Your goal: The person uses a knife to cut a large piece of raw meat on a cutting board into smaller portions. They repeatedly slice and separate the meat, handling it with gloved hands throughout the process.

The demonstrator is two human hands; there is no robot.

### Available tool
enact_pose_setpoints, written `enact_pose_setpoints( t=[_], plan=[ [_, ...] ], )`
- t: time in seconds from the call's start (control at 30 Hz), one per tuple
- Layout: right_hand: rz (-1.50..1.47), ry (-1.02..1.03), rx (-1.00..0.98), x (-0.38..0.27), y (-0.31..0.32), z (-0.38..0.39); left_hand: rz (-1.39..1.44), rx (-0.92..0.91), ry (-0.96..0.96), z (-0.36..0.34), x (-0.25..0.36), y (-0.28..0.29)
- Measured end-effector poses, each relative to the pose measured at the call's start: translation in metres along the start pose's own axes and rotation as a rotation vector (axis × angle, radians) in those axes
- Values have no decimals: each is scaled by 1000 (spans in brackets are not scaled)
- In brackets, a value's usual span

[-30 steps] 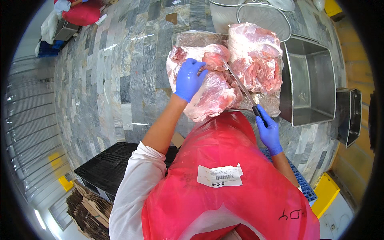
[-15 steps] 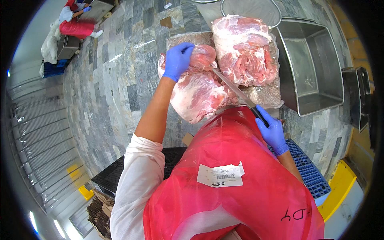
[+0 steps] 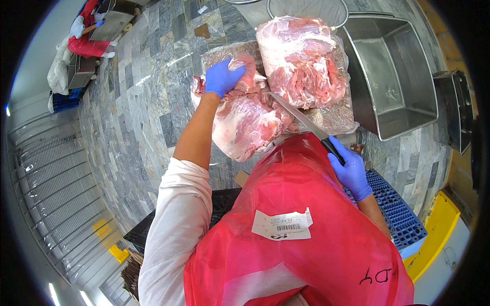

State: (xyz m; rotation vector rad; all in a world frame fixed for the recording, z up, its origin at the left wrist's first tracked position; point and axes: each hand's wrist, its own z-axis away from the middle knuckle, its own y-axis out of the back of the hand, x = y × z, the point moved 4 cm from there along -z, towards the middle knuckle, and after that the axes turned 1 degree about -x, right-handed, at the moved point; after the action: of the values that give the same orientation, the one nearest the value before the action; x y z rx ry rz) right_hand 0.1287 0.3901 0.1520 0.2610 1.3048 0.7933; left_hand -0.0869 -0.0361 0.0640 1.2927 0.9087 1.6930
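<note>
My left hand, in a blue glove, is closed on a raised flap of raw meat. This flap belongs to a large pale-pink meat cut at the near left, with a white fatty outer side. My right hand, gloved in blue too, grips the black handle of a long knife. Its blade points up and left, the tip at the meat's right side by the flap; I cannot tell how deep it sits. A bigger slab of meat rests just right of the blade.
Under the meat is a plastic-wrapped stack. A deep steel tub stands to the right, with a round metal rim behind. Blue plastic pallet lies at my right side. Far left, another person works by steel carts.
My left hand has turned and pulled the flap, which now stands more upright and folded. The right hand keeps the knife in nearly the same place. The whole view has shifted slightly.
</note>
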Motion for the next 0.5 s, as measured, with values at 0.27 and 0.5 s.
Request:
enact_pose_setpoints(
  t=[0.27, 0.5],
  plan=[
    [-55, -36, 49, 13, 0, -7, 212, 274, 30, 27, -35, 3],
    [-73, -18, 45, 19, -1, -13, 446, 324, 41, 42, -48, 13]
  ],
)
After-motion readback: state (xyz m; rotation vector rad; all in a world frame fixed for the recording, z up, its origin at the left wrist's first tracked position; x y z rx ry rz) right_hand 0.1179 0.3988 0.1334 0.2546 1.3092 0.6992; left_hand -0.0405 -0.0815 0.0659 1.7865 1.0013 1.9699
